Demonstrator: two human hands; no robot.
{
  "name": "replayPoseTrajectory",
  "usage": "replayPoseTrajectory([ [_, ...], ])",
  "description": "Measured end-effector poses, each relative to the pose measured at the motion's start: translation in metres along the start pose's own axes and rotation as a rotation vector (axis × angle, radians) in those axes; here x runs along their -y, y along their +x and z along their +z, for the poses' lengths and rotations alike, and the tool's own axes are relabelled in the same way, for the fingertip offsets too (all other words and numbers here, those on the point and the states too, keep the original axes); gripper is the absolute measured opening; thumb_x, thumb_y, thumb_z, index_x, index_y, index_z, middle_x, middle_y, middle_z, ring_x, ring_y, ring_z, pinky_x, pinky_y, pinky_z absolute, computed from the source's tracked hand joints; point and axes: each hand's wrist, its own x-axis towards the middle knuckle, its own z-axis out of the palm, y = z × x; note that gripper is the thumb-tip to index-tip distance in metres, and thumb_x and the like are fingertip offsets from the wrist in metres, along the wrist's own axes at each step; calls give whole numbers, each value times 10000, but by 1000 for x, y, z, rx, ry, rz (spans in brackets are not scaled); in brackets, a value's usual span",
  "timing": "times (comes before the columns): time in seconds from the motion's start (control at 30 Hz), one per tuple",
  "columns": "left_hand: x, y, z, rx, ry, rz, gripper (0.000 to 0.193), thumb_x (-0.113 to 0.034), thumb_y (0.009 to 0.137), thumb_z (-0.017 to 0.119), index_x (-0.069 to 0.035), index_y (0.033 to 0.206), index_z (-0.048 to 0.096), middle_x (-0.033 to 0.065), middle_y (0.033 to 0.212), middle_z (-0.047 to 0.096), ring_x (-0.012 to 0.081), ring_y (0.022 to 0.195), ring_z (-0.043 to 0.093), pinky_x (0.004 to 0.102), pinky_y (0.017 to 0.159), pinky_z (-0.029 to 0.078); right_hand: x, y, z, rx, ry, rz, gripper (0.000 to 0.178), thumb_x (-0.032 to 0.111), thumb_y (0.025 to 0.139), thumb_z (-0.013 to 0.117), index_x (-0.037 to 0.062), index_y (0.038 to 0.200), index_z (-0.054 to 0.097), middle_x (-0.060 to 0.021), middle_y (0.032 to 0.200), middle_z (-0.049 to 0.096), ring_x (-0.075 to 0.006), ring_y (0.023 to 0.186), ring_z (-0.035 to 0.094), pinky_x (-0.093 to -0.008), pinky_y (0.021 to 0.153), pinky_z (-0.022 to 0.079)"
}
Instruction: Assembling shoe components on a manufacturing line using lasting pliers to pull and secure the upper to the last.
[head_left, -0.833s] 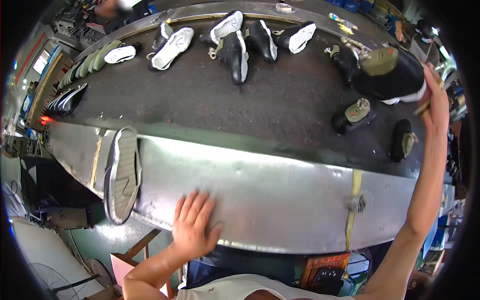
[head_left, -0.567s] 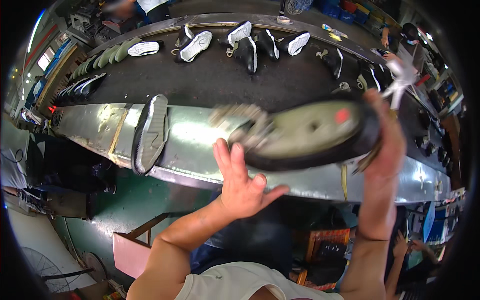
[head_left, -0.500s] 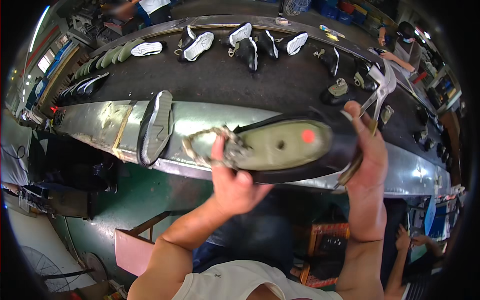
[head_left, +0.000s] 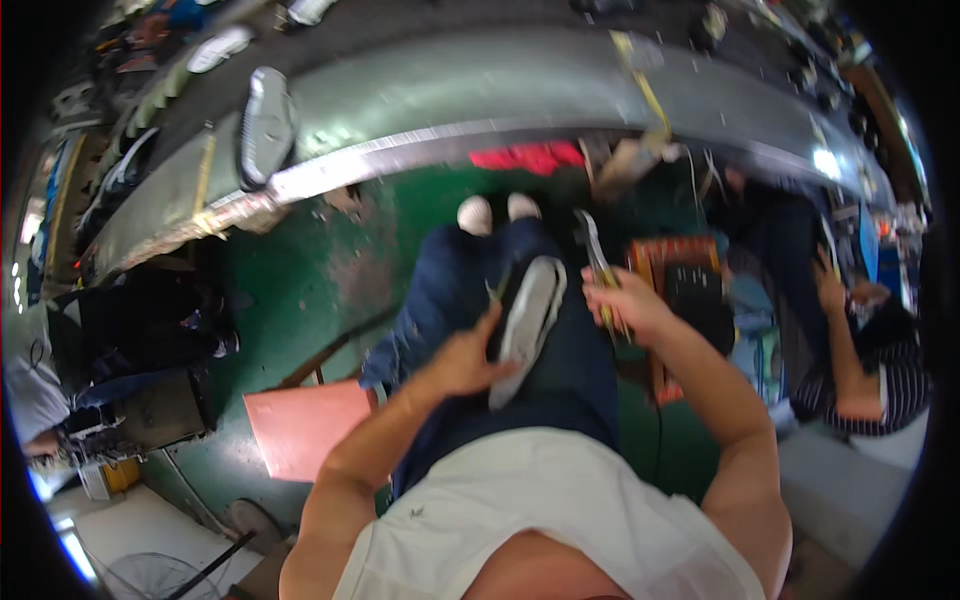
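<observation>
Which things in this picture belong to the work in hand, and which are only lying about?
Work in hand:
grey-soled shoe, in the left hand
pincers, in the right hand

Apparently only lying about:
pink board
red cloth-like thing

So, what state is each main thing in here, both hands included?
Held shoe: over the lap, sole facing up, slightly blurred
Left hand: gripping that shoe
Pliers: held, jaws pointing forward; too blurred to tell if open or shut
Right hand: closed around the pliers
Other shoe: unheld, sole showing, on the metal ledge
</observation>
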Motion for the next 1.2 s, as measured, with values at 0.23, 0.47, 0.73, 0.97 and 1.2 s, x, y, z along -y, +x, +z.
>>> replayPoseTrajectory([
  [0.23,-15,128,-20,-177,-410,-84,742,-401,889,749,30,1421,463,243,1253,651,309,1099,674,406,921,543,-46,-14,17,-63,-310,-157,325,240,983,623,-11,1189,599,-38,845,672,-116,682,611,-284,621,501],
  [0.47,-18,93,-36,-135,-980,119,564,-268,1010,633,-84,1492,405,129,1225,626,194,1079,616,334,955,507,-32,-38,35,138,-465,-172,274,194,971,621,4,1169,610,-32,736,606,-104,596,565,-302,561,466],
  [0.73,-10,38,-44,-211,-817,306,514,-230,1062,547,-90,1517,354,66,1285,565,147,1182,516,293,1049,407,-12,-22,64,342,-384,-161,294,203,978,619,-6,1184,590,-31,801,620,-94,718,564,-298,649,466],
  [0.97,-1,24,-48,-221,-881,265,550,-240,1040,593,-92,1518,364,67,1277,581,148,1164,535,305,1042,423,-4,-24,87,223,-839,-270,253,155,974,570,-36,1141,556,-262,906,665,-430,855,645,-458,770,507],
  [1.2,-2,34,-32,-406,-1144,119,469,-207,985,677,-95,1416,530,48,1130,651,135,1013,606,284,893,510,-1,-27,88,178,-1006,-261,235,94,942,577,-26,1144,562,-225,955,679,-413,900,674,-440,807,522],
])
